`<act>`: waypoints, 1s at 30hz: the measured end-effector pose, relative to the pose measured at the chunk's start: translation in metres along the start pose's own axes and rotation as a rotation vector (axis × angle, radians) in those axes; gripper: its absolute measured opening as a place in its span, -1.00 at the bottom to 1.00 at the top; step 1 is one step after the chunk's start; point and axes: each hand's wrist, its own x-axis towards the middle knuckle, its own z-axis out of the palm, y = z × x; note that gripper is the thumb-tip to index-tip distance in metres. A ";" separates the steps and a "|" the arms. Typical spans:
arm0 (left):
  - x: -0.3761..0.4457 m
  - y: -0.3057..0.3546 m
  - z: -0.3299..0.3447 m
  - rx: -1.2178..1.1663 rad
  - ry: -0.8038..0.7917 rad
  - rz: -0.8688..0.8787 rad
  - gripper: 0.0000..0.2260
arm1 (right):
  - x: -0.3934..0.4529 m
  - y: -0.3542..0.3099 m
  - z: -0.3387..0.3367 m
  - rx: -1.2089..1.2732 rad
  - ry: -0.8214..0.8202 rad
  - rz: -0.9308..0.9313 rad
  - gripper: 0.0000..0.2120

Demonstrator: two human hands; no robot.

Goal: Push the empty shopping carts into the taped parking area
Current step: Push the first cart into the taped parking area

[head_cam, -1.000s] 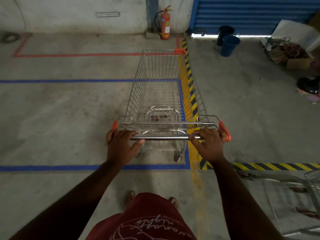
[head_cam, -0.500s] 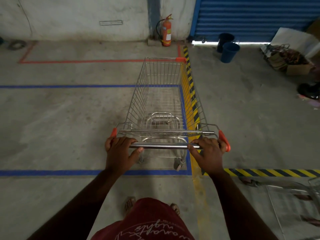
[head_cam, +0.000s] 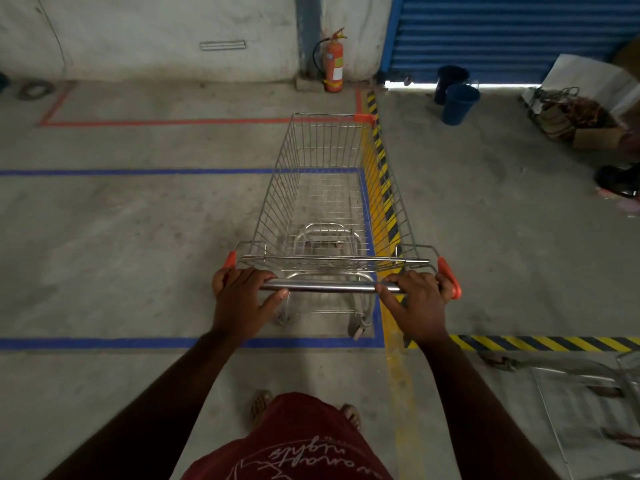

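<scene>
Concrete floor [head_cam: 121, 244] carries the empty cart [head_cam: 332, 216], now rolled deeper into the blue-taped bay [head_cam: 138, 342] (rear wheels just inside its near line), left hand [head_cam: 242, 299] and right hand [head_cam: 417, 306] both curled round its handle [head_cam: 329, 287], hazard stripe [head_cam: 384, 174] alongside.

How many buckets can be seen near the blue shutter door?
2. One dark bucket stands close to the blue shutter; a blue bucket stands just in front of it, partly covering it. Others may be hidden behind them.
</scene>
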 end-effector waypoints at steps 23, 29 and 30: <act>0.016 0.102 -0.022 -0.355 -0.256 0.198 -0.80 | -0.046 -0.030 -0.018 0.134 0.227 -0.098 -0.72; 0.029 0.148 -0.005 -0.479 -0.336 0.323 -0.84 | -0.077 -0.011 -0.051 0.117 0.231 0.009 -0.87; 0.029 0.156 -0.001 -0.516 -0.359 0.360 -0.85 | -0.087 -0.009 -0.057 0.127 0.266 0.029 -0.85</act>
